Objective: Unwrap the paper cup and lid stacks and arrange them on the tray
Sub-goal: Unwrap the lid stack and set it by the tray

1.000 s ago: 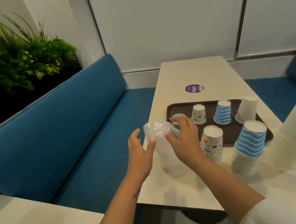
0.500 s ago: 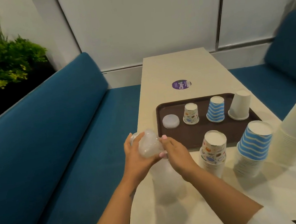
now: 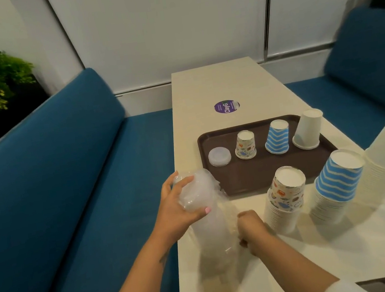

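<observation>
Lid stack (image 3: 211, 221), wrapped in clear plastic, stood upright near the desk's (image 3: 353, 246) front left corner. The left grip (image 3: 178, 206) curled over its top, clasping the wrap; the right grip (image 3: 249, 227) was pinching the wrap lower on the side. Beyond, the brown tray (image 3: 254, 176) held one lid (image 3: 219, 156) at its left end, then a patterned cup (image 3: 245, 145), a blue striped cup (image 3: 277, 137) and a white cup (image 3: 308, 129), all upside down. Three inverted cup stacks stood along the tray's near edge toward the right.
</observation>
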Tool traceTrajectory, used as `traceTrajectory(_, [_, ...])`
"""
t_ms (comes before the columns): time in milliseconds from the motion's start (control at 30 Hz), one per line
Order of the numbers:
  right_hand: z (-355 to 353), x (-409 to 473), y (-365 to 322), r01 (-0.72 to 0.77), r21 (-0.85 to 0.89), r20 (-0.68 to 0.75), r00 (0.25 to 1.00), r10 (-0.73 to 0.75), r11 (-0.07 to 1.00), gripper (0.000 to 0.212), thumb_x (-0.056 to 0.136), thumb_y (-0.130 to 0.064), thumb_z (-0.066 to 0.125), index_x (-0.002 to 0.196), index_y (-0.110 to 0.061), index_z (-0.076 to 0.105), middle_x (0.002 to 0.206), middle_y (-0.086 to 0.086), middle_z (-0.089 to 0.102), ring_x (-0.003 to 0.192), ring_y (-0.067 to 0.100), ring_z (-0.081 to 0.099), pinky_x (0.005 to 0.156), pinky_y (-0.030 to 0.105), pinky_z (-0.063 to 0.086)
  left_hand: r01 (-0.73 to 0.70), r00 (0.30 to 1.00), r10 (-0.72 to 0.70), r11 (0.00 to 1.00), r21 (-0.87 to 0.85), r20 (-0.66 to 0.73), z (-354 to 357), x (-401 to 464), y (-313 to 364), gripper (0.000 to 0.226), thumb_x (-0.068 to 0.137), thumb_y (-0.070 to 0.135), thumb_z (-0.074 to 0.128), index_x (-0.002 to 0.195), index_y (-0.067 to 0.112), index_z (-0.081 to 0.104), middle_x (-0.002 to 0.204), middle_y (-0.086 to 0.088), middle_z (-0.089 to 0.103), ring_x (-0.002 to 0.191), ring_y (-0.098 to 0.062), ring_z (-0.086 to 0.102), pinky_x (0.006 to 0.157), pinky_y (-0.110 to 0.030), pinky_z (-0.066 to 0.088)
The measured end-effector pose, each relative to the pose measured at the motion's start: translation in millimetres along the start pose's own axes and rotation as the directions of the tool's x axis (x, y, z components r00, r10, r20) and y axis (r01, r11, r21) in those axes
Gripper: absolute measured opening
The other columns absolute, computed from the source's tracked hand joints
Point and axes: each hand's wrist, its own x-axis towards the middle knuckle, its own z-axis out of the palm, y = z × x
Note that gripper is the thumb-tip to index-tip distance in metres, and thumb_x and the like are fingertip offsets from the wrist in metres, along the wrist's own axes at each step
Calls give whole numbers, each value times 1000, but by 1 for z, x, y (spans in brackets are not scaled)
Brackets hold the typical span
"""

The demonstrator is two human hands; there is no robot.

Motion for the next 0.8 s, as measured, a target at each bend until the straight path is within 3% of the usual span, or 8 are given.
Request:
traceTrajectory(100, [1,4,6,24,-19,118,993,-22,1000,24,96,-27,48,107,-9,60,78,15,60,53,21,49,44,22,36,-1,1000,1,1000,-13,30,-4,1,-2,70,67,26,87,123,46,52,150,18,19,133,0,27,93,-8,31])
traceTrajectory(200, [9,2,5,132,38,110,985,-135,991,44,87,-50,59,114,-16,52,90,5,58,65,20,53,53,29,45,11,999,-9,999,-41,40,-7,2,-6,68,66,29,87,120,49,53,151,19,22,133,-1,29,107,-28,36])
traceTrajectory(267, [9,-3,2,215,49,22,976,-216,975,41,85,-49,63,110,-18,49,100,4,58,80,22,55,69,38,51,16,999,-13,997,-76,40,-8,2,-6,66,62,34,87,118,51,54,151,19,25,134,-4,31,110,-36,38])
traceTrajectory(333, [7,-10,-2,259,66,59,963,-263,964,35,88,-48,60,103,-18,49,100,4,56,82,18,52,70,35,48,14,1000,-10,992,-121,29,-7,1,-5,65,58,40,84,117,49,57,150,18,28,136,-7,32,109,-37,41])
traceTrajectory(400, [4,-16,-8,196,126,223,950,-220,972,32,92,-49,54,106,-20,51,103,-1,56,89,16,53,72,34,46,9,1000,-8,986,-165,5,-7,0,-5,65,57,40,82,117,43,60,151,16,31,137,-8,34,107,-34,43])
traceTrajectory(500, [-1,-17,-15,35,224,422,897,-129,974,50,82,-57,62,122,-28,55,120,-2,58,114,24,52,94,48,41,-17,1000,11,967,-254,-23,-8,-3,-5,65,54,40,83,116,38,65,149,14,36,136,-7,37,102,-25,47])
traceTrajectory(600, [-5,-15,-17,-15,281,502,854,-134,960,72,59,-53,72,127,-32,59,134,3,56,125,32,46,84,50,41,-12,1000,7,958,-286,-17,-9,-5,-6,60,57,32,82,115,34,66,148,14,37,131,1,39,91,-11,47])
traceTrajectory(800, [-9,-18,-21,-30,388,584,782,-220,921,53,72,-35,60,125,-32,63,129,4,61,114,30,51,79,46,43,20,999,-10,968,-249,42,-8,-16,-6,64,57,34,88,117,40,64,139,26,38,119,24,37,85,-3,42])
